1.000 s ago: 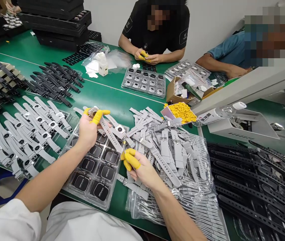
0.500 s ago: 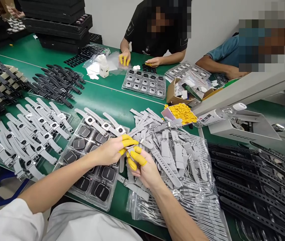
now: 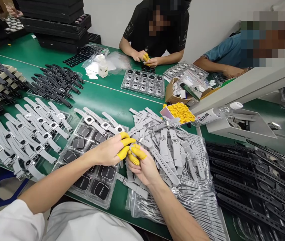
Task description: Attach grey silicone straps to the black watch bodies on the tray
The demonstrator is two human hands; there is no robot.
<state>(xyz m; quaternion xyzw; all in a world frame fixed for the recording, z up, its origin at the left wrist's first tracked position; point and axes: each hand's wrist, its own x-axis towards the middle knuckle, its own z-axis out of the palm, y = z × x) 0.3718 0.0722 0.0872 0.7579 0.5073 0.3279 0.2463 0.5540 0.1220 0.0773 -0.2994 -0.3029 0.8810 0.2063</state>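
My left hand (image 3: 116,147) and my right hand (image 3: 142,162), both in yellow finger cots, meet fingertip to fingertip. Pinched between them is a grey watch strap (image 3: 132,145); the fingers hide most of it, and I cannot make out whether a watch case is attached. Under my left hand and forearm lies a clear tray (image 3: 99,204) of square black-faced watches (image 3: 101,190). Several watches with grey straps (image 3: 89,119) rest across its far edge. Beside and beneath my right hand is a heap of loose grey straps (image 3: 166,164), spread over bagged straps (image 3: 195,204).
Finished-looking grey watches (image 3: 38,147) lie on a tray at left, black-strapped ones (image 3: 57,83) behind. A box of yellow finger cots (image 3: 181,112), a bottle (image 3: 218,112) and black straps (image 3: 255,180) are at right. A co-worker (image 3: 155,36) sits across, hands together.
My fingertips have shifted slightly and closed more tightly round the grey strap. Across the table, the co-worker's hand has moved from the plastic bag to meet the other hand.
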